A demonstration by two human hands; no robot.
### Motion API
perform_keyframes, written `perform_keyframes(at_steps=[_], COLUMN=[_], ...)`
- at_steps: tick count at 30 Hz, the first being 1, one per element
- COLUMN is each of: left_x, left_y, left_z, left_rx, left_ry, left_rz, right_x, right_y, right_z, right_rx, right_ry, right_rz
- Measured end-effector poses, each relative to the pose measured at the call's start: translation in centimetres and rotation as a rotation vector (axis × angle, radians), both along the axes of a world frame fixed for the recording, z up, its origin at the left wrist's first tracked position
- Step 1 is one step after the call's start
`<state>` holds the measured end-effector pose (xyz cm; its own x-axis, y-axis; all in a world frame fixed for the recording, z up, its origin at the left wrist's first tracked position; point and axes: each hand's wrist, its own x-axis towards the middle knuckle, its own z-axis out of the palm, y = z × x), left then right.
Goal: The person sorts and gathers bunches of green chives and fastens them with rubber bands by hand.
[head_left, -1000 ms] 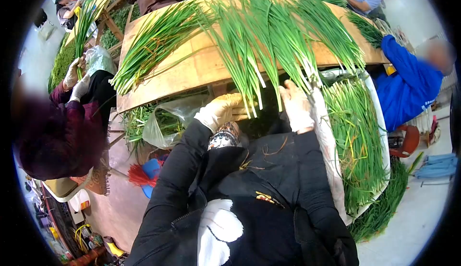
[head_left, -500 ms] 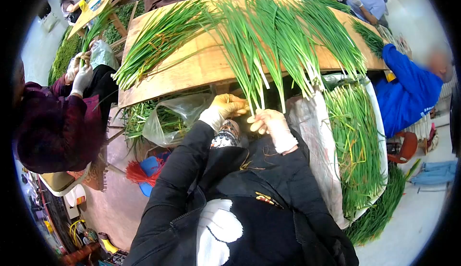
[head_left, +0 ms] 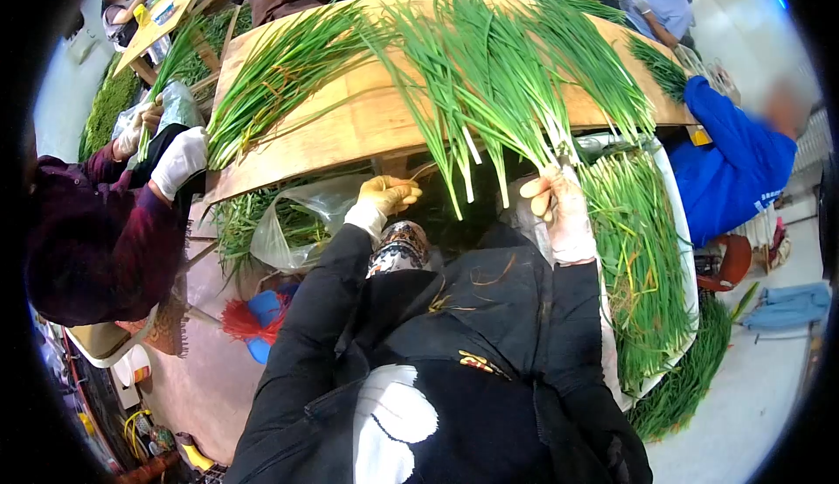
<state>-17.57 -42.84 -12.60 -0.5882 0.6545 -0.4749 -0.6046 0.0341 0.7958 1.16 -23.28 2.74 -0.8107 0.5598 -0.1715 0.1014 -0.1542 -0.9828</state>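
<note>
Right hand [head_left: 559,208], in a pale thin glove, is closed on the white stalk ends of long green chives [head_left: 489,73] at the near edge of the worktop [head_left: 350,130]. Left hand [head_left: 387,194], in a yellowish rubbery glove, is curled shut just under that edge; whether it holds anything cannot be told. The chives fan out flat and slender over the bare plywood worktop. More cut greens fill a white sack [head_left: 651,248] to the right. A clear crinkled plastic bag [head_left: 293,222] hangs at left. No writing is legible.
</note>
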Motion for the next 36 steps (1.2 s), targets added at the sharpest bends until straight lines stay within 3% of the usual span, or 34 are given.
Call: perform_keyframes(at_steps=[4, 6, 8, 10, 11, 12, 14, 16, 17, 18, 19, 20, 21, 23, 26, 28, 30, 31, 32, 35, 36], left_x=[1.1, 1.7, 1.4, 3.1, 5.2, 5.6, 6.0, 4.0, 3.8, 3.8, 3.8, 3.9, 3.8, 3.4, 3.6, 3.6, 3.3, 4.2, 3.6, 3.8, 3.9], left_y=[-0.4, -0.7, -1.0, -1.4, -1.0, -0.8, -0.5, 0.6, 1.4, 2.4, 3.2, 4.0, 4.5, 4.9, 4.8, 4.6, 4.7, 4.2, 3.0, 1.2, 1.4], left_z=[-1.2, -1.3, -0.8, -0.3, 1.0, 4.1, 8.3, 5.0, 3.2, 2.4, 2.9, 3.6, 4.1, 4.4, 5.5, 5.4, 4.3, 6.3, 6.7, 8.0, 7.6], left_rx=[-0.014, -0.148, -0.789, -0.937, -1.162, -1.101, -0.889, -0.394, -0.039, 0.126, 0.127, 0.242, 0.355, 0.306, 0.295, 0.293, 0.193, 0.211, 0.312, 0.655, 0.685], left_ry=[-0.031, 0.051, 0.97, 1.068, 1.199, 1.273, 1.103, 0.683, 0.261, 0.168, 0.169, -0.033, -0.235, -0.203, -0.196, -0.193, 0.05, -0.024, 0.007, -0.112, -0.229], left_rz=[0.083, 0.092, -0.724, -0.843, -0.853, -0.882, -0.767, -0.701, -0.524, -0.35, -0.349, -0.234, -0.119, -0.132, -0.153, -0.156, -0.233, -0.108, -0.232, -0.277, -0.238], right_x=[-0.6, -0.9, -1.2, -1.6, -2.0, -2.2, -2.4, -2.8, -3.0, -3.0, -2.9, -3.1, -3.5, -3.5, -3.7, -4.2, -4.6, -4.7, -4.2, -2.9, -3.0], right_y=[-0.5, -0.6, -0.6, -1.0, -1.3, -1.5, -1.3, -1.3, -2.5, -3.6, -4.3, -4.0, -4.2, -4.4, -4.9, -4.3, -4.0, -4.1, -4.2, -1.1, -0.2], right_z=[-0.4, -0.4, 0.0, 0.9, 1.2, 1.3, 0.8, -1.5, -1.4, -1.3, -1.3, -3.6, -4.2, -4.7, -3.3, -5.4, -6.4, -5.6, -4.5, -4.5, -5.4], right_rx=[-0.041, -0.071, -0.031, -0.036, -0.066, -0.097, -0.061, -0.107, 0.123, 0.353, 0.496, 0.625, 0.829, 1.116, 1.034, 1.095, 0.161, 0.179, 0.079, -0.607, -0.68], right_ry=[0.119, 0.172, 0.148, 0.181, 0.225, 0.267, 0.243, 0.23, 0.101, -0.028, -0.151, -0.08, -0.181, -0.337, -0.55, -0.542, -0.243, -0.248, -0.185, 0.277, 0.247], right_rz=[-0.008, -0.038, -0.051, -0.019, -0.014, -0.01, 0.041, 0.047, 0.006, -0.034, 0.04, 0.101, 0.151, 0.182, 0.224, 0.239, 0.383, 0.362, 0.266, 0.443, 0.523])
